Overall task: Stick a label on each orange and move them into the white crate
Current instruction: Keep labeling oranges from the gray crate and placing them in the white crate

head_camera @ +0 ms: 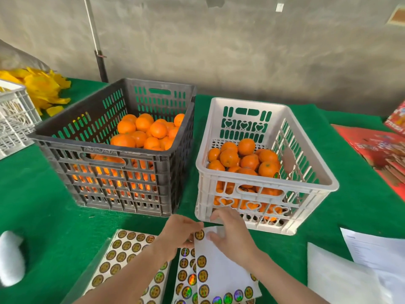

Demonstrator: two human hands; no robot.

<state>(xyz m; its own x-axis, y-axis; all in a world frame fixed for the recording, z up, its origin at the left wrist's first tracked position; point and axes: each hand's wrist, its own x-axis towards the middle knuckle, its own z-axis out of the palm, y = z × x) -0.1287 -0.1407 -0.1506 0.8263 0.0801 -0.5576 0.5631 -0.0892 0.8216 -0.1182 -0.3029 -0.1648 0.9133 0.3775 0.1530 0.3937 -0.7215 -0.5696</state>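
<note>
A black crate on the left holds a heap of oranges. To its right stands the white crate with several oranges inside. In front of the crates lie sheets of round gold labels. My left hand and my right hand both hold a mostly used label sheet above the other sheets. My left fingers pinch its top corner at a gold label. My right fingers grip the sheet's top edge just right of that label.
Green cloth covers the table. A white basket and yellow pieces sit at the far left, a white foam lump at the near left. Red boxes and white papers lie on the right.
</note>
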